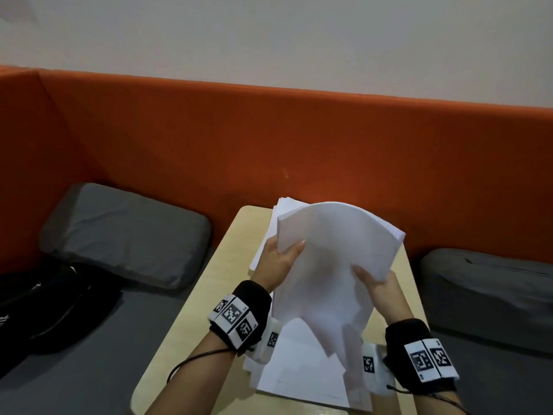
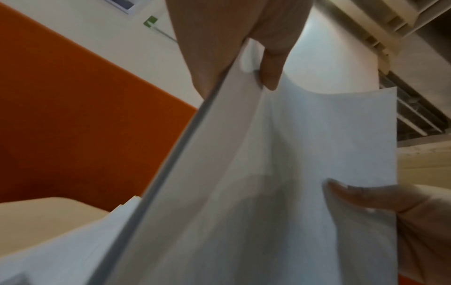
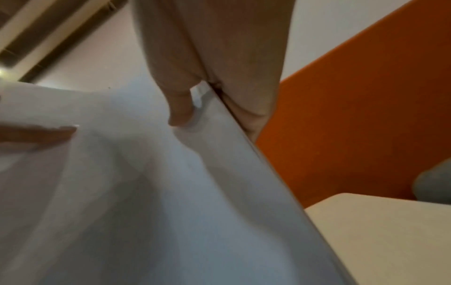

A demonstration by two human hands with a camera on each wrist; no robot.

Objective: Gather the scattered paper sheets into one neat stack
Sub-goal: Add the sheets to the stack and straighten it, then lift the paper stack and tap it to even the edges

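Note:
I hold a thick bundle of white paper sheets [image 1: 332, 259] upright over the table, its top edge bowed toward me. My left hand [image 1: 279, 262] grips the bundle's left edge, thumb on the near face. My right hand [image 1: 380, 287] grips the right edge the same way. The left wrist view shows the bundle [image 2: 268, 173] edge-on with the thumb pressed to it. In the right wrist view the bundle [image 3: 146, 192] fills the frame. More loose sheets [image 1: 299, 372] lie flat on the table beneath, and others [image 1: 270, 232] poke out behind the bundle.
The small beige table [image 1: 191, 319] has rounded corners and stands against an orange upholstered backrest [image 1: 269, 139]. Grey cushions [image 1: 125, 235] lie left and right [image 1: 484, 292] on the bench. A black bag [image 1: 45, 307] sits at the far left.

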